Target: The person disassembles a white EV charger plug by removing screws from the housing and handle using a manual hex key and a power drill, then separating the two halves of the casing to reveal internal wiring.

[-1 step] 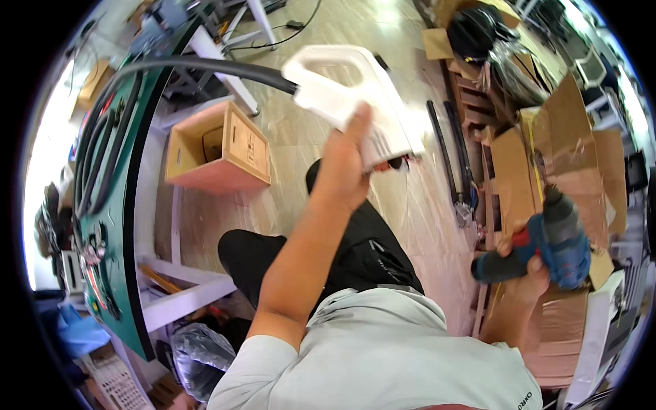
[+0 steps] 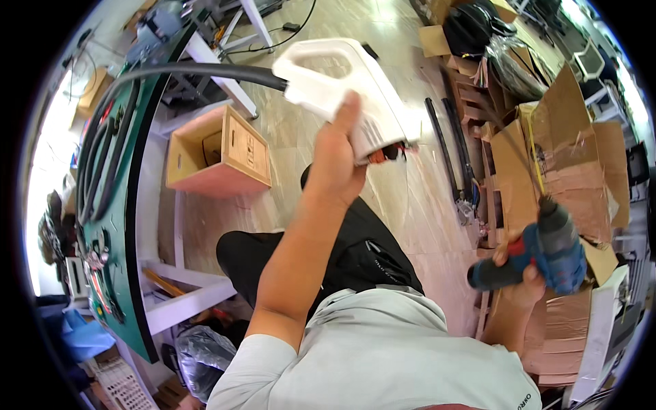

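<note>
Green desk (image 2: pixel 130 225) at far left, black hose (image 2: pixel 171 72) arcing over it into a white plastic handle unit (image 2: pixel 348 92). Left hand (image 2: pixel 335 160) raised, grip clasped on the unit's lower end. Wooden box (image 2: pixel 219 154) on floor below. Right hand (image 2: pixel 523 273) at right, grip clenched around blue cordless drill (image 2: pixel 547 249), beside cardboard boxes (image 2: pixel 567 150).
</note>
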`<state>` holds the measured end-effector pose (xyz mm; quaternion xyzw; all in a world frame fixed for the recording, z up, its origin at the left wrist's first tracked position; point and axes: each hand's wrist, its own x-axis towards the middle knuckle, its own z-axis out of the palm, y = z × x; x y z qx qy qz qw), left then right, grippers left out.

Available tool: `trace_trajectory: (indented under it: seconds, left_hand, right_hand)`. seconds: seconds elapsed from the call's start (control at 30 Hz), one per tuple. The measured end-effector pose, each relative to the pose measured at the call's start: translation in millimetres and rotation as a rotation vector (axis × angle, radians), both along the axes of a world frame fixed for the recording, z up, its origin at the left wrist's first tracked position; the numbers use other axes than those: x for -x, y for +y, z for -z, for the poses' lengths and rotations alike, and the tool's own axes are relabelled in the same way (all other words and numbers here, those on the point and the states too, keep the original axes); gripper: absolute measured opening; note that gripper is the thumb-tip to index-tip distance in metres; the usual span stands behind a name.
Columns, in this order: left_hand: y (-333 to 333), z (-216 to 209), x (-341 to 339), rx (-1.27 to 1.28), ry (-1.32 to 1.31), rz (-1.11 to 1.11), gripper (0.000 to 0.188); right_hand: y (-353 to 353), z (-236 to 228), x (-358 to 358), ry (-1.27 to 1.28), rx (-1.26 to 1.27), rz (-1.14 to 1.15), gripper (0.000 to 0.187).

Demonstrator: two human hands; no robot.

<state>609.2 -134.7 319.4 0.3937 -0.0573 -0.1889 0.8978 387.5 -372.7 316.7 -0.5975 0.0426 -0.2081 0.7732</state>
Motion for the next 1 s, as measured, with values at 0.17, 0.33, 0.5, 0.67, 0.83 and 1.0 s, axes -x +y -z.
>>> trace_trajectory:
  seconds: [0.17,0.33,0.5,0.67,0.83,1.0]
  left_hand:
    - [-44.0,-52.8,-30.5,0.055,0.015,-0.081,0.045]
    - [-53.0,-77.5,-48.2,0.054,0.025,-0.073,0.044]
    - [-61.6,-74.2,-52.3,0.072,0.069,-0.107,0.042]
    - [-59.4,-63.2,-56.9,0.063,0.044,-0.083,0.043]
    - [-59.4,-61.3,-59.9,0.084,0.021,-0.072,0.040]
    - [-56.8,-59.2,-58.8,0.074,-0.008,-0.050,0.040]
  right_hand:
    - [-5.1,7.0,29.5,0.055,0.017,-0.005,0.067]
    - [-12.9,33.0,17.1,-0.106,-0.009,-0.205,0.067]
    - [-8.9,42.1,7.0,-0.080,-0.051,-0.212,0.065]
    - [-6.5,49.1,2.7,-0.052,-0.074,-0.201,0.064]
    - [0.2,42.9,3.4,-0.034,-0.120,-0.158,0.064]
    - [11.6,29.3,0.8,0.016,-0.099,-0.013,0.062]
